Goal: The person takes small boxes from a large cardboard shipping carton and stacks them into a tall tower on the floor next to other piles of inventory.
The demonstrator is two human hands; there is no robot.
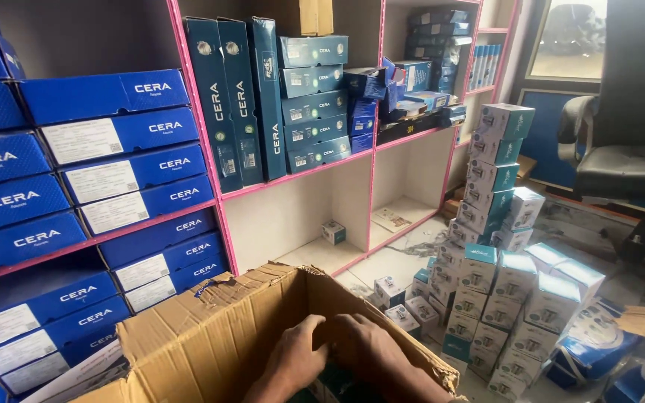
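Down inside an open cardboard box (210, 336), right under the camera: left hand (296, 358) and right hand (363, 351), side by side and touching, backs up. Left fingers (313, 325) curled and pressed together, tips dipping out of sight; right fingers mostly hidden behind the left. Cannot tell whether either grips anything. Only a dark glimpse with a hint of teal (322, 389) of what lies at the bottom, between the wrists.

Possible trouble, as a judgement: torn, ragged rim (218, 282) and soft, bowed walls, so likely to sag or rip further under a pull or a lean. Right flap edge (442, 377) close to the wrist, apt to catch it. Heap of small white-and-teal cartons (502, 298) just beside the box on the right, loosely piled and easily toppled by a nudge of the box or an elbow; tall column of the same cartons (498, 160) behind it, slightly crooked and able to follow.

Surface: pale floor (390, 261), dusty-looking, crowded with cartons. Room: pink-edged shelving (293, 179) packed with long blue boxes (121, 157), some flat, some upright; lower bays nearly bare except one small carton (333, 232). Black office chair (628, 149) at the right, well apart from the hands, near a window.
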